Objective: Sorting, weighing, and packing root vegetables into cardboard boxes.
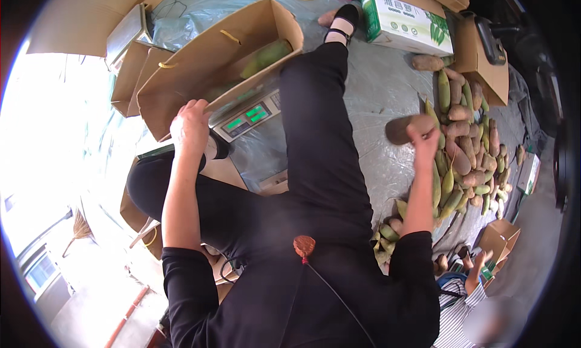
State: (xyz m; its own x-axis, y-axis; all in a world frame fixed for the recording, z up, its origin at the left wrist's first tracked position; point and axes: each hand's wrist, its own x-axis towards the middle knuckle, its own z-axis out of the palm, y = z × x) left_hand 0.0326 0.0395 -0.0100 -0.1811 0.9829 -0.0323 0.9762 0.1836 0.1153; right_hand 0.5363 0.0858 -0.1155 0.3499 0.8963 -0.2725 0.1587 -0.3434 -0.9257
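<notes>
My left hand [190, 125] grips the near edge of a tall brown cardboard box [206, 40] with yellow cord handles. The box lies tilted with its opening toward me, and large green vegetables [266, 59] show inside. Just below its edge is a scale [248, 117] with a lit green display; the box hides part of it. My right hand [423, 133] is closed on a big oval brown root vegetable [399, 130], held beside the left edge of a heap. That heap [469, 145] mixes brown-pink roots and long green vegetables on the plastic-covered floor.
A white and green carton [411, 22] stands at the far right, beside an open brown carton [481, 63]. My outstretched leg [318, 124] lies between box and heap. Another person in a striped top [457, 315] is at the lower right by a brown box [499, 239].
</notes>
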